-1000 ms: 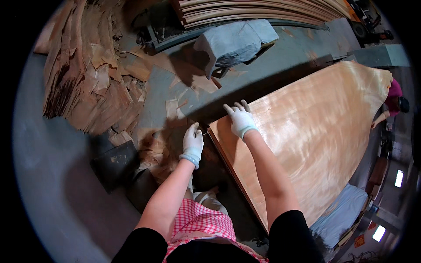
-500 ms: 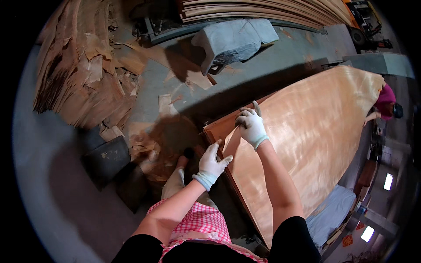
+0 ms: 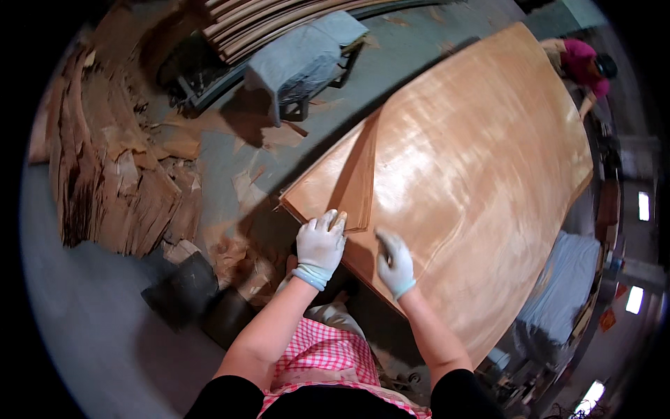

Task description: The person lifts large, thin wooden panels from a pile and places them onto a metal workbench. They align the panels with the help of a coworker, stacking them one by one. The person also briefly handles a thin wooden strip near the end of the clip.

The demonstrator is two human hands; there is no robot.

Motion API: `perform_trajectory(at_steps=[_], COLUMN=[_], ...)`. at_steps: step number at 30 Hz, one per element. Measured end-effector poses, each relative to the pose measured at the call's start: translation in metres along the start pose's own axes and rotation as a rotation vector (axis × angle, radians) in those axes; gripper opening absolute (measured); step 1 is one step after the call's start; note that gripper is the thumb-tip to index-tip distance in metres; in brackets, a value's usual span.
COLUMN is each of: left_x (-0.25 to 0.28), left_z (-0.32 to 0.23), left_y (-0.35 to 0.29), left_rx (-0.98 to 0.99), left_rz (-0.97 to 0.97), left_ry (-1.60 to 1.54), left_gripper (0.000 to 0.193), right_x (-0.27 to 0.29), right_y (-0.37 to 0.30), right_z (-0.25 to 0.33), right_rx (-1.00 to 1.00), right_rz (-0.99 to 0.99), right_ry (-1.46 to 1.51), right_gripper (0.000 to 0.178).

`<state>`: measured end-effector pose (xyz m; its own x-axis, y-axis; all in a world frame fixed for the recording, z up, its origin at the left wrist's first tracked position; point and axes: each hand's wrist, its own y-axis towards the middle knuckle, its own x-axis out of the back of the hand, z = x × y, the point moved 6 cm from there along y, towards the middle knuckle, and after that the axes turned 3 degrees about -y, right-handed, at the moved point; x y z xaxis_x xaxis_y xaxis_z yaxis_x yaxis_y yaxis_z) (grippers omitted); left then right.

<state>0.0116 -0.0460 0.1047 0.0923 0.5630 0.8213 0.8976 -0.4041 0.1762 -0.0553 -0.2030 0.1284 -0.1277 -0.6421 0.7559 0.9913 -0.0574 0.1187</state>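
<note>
A broad stack of thin tan wood veneer sheets (image 3: 481, 167) slants away from me to the far right. At its near left corner lies a narrow, darker triangular veneer flap (image 3: 357, 181), with layered edges along its lower end. My left hand (image 3: 321, 241), in a white glove, is closed at that lower end, its fingers curled at the veneer's edge; their undersides are hidden. Just to the right, my gloved right hand (image 3: 396, 264) hovers over the sheet near the front edge. Its fingers are apart and slightly blurred, with nothing visible in them.
A co-worker in a magenta top (image 3: 581, 66) bends at the stack's far end. Ragged veneer scraps (image 3: 118, 181) are heaped at the left, beside a dark block (image 3: 181, 290). A cloth-covered stand (image 3: 296, 63) is at the back, and a grey-blue cover (image 3: 562, 286) at the right.
My view has shifted. The right hand has come off the lifted sheet edge and moved down toward me. The left hand has moved onto the veneer's edge, where a folded-looking triangular flap now shows.
</note>
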Motion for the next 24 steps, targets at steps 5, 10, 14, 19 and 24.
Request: perform_trajectory(at_steps=[5,10,14,19,24], left_x=[-0.022,-0.044,-0.058,0.013,-0.029], left_z=[-0.025,-0.002,0.089,-0.023,0.071], left_y=[-0.007,-0.015,-0.018,0.024,-0.027], left_rx=[-0.073,0.352,0.813,0.882,1.078], left_rz=[0.065,-0.033,0.096,-0.069,0.014], left_ry=[-0.030,-0.318,-0.509,-1.108,-1.219], left_gripper=[0.043,0.052,0.037,0.033,0.021], right_x=[0.015,0.017,-0.007,-0.025,0.043], right_y=[-0.130,-0.222,-0.283,-0.327,-0.343], right_z=[-0.044,-0.078,-0.088,-0.068,-0.117], right_rx=[-0.406,-0.707,-0.965,-1.054,-0.851], right_rz=[0.094,-0.076,-0.088,-0.120,-1.299], right_ry=[0.142,0.409,0.836,1.812,2.016], right_gripper=[0.034,0.028,0.027,0.077,0.089])
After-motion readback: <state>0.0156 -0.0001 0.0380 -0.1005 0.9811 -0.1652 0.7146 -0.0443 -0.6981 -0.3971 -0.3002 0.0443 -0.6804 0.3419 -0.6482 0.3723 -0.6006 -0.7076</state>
